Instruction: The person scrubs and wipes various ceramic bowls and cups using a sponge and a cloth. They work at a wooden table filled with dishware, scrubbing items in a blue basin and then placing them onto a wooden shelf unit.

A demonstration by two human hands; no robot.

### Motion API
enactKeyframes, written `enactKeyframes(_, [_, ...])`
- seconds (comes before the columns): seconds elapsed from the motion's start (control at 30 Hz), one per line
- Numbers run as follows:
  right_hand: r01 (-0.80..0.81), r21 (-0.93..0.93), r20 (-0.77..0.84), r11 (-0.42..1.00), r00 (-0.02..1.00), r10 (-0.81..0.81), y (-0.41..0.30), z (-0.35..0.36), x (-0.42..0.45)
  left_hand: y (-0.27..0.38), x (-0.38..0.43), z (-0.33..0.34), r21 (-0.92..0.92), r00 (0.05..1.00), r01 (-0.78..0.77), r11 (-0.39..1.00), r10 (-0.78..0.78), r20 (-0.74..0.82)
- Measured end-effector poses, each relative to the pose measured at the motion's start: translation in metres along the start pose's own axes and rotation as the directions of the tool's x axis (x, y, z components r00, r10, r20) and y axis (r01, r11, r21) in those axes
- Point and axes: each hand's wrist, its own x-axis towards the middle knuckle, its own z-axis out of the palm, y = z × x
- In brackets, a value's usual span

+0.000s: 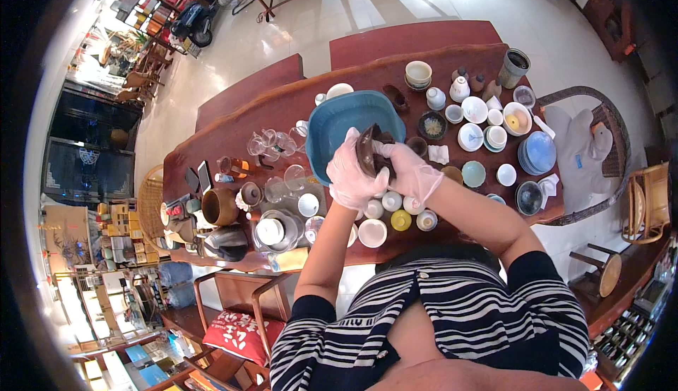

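Note:
Both my hands wear thin translucent gloves. My left hand (pixel 350 175) grips one side of a dark brown, glossy object (pixel 369 150) with an uneven shape; its exact kind cannot be told. On the other side of it, my right hand (pixel 408 169) closes around the same piece. They hold it over the front right edge of a blue plastic basin (pixel 333 121), whose visible inside shows no items. Just below my wrists stand several small cups, among them a yellow cup (pixel 401 220) and a white cup (pixel 372 233).
The dark red wooden table (pixel 238 136) carries glass pitchers (pixel 275 142) left of the basin. To the right are white bowls (pixel 470 136), a stack of blue plates (pixel 537 152) and a tall canister (pixel 514 68). A wooden pot (pixel 219 206) stands at left.

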Motion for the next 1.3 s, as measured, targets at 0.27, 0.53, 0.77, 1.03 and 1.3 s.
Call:
enactKeyframes(0.27, [0.680, -0.524, 0.783, -0.513, 0.621, 0.022, -0.078, 0.040, -0.024, -0.014, 0.010, -0.031, -0.406, 0.411, 0.911, 0.076, -0.266, 0.872])
enactKeyframes(0.53, [0.684, -0.728, 0.608, 0.040, 0.672, -0.424, -0.049, 0.025, 0.003, -0.002, 0.027, -0.017, -0.459, 0.920, 0.384, 0.801, -0.287, 0.268])
enactKeyframes(0.77, [0.068, -0.489, 0.147, 0.870, 0.989, 0.006, -0.016, -0.026, 0.025, -0.005, 0.015, -0.020, -0.197, 0.957, 0.182, 0.963, -0.128, 0.259])
enactKeyframes(1.03, [0.595, -0.594, 0.753, -0.541, 0.648, -0.113, -0.047, 0.015, -0.016, -0.037, -0.008, -0.024, -0.360, 0.448, 0.883, 0.302, -0.311, 0.838])
enactKeyframes(1.3, [0.687, -0.724, 0.625, -0.056, 0.621, -0.473, -0.005, -0.015, 0.005, -0.028, -0.030, -0.018, -0.484, 0.784, 0.600, 0.636, -0.348, 0.514])
